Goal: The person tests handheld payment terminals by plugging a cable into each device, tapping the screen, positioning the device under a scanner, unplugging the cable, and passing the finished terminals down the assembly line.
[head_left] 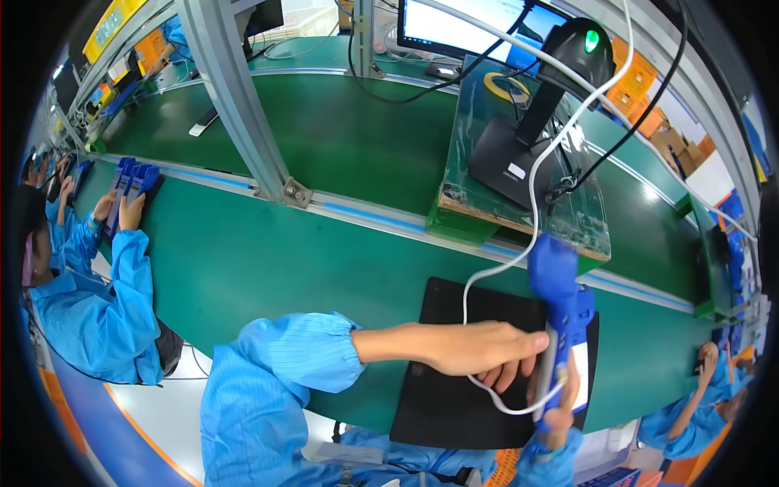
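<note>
A blue handheld device with a grey side stands tilted over the black mat; its upper end is blurred. My right hand is closed around its lower part, with fingers showing along the far side. From the left, my left hand reaches across the mat, its fingers curled and the tips against the device's grey side. A white cable drops from above, loops under my left hand and ends at the device's lower part. The exact contact of the left fingers is partly hidden.
A black scanner on a stand, showing a green light, sits on a raised platform with a yellow tape roll. Behind are a monitor and a metal post. People in blue sleeves work at left and right.
</note>
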A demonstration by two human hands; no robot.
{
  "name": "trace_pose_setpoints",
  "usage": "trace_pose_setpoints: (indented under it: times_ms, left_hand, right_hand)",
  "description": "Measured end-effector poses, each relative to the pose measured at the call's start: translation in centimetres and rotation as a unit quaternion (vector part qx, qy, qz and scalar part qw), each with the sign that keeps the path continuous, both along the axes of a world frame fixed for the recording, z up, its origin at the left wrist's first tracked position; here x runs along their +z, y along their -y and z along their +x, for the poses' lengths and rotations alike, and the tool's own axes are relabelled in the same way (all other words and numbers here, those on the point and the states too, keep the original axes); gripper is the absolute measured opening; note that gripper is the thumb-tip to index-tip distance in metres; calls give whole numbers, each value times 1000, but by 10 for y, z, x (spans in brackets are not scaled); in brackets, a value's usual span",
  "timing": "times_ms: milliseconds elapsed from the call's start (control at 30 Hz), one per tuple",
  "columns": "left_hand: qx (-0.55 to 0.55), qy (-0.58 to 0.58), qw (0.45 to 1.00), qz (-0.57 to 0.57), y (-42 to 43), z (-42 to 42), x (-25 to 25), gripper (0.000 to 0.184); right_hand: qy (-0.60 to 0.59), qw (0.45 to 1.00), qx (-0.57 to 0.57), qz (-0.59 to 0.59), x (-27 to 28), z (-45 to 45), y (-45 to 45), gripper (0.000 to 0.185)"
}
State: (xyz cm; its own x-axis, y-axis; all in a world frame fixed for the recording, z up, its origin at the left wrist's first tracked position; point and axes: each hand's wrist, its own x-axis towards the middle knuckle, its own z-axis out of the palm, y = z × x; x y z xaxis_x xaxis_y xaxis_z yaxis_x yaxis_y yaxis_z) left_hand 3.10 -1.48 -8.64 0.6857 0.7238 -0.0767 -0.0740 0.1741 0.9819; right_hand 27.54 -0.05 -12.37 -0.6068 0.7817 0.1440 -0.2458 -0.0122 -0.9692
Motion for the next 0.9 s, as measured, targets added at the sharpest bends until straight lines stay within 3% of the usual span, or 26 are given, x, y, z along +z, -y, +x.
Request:
trace_pose_setpoints:
  times_ms: [33,67,167,200,300,333,367,400,467,533,700,800,867,900]
  left_hand:
    - [-24,-10,1000,-15,1,5,-9,72]
    - [-48,12,998,-49,2,8,-9,66]
    - [-32,-79,994,-74,3,17,-23,51]
    - [-20,-88,993,-79,3,19,-35,46]
    - [-5,-55,986,-155,2,18,-56,35]
    - [5,-31,991,-129,4,17,-58,34]
    - [43,-47,977,-204,3,18,-52,36]
    - [37,-44,979,-195,2,19,-56,40]
    - [20,-45,978,-201,-2,17,-59,38]
    - [28,-73,980,-182,-5,23,-54,36]
    - [34,-97,980,-169,-2,18,-54,36]
    - [33,-100,981,-163,-1,19,-54,36]
    - [33,-103,982,-154,-1,20,-55,36]
    - [34,-98,982,-157,1,21,-55,36]
  right_hand:
    - [25,994,-105,-4,-11,-4,14,120]
    - [72,991,-113,9,-3,-6,22,118]
    - [251,949,-145,123,-21,6,33,113]
    - [253,950,-149,108,-22,6,37,113]
    - [58,981,-152,-104,-4,-4,37,108]
    - [44,981,-145,-124,4,-3,34,109]
    - [58,977,-141,-146,-3,1,33,111]
    - [53,972,-130,-189,-1,3,33,109]
    - [43,976,-112,-180,-10,10,29,109]
    - [24,989,-23,-143,-17,25,20,104]
    - [63,993,-30,-91,-21,17,21,100]
    - [55,991,-34,-117,-23,18,20,100]
    - [-55,971,10,-231,-26,18,16,98]
    - [-55,972,9,-230,-25,16,15,98]
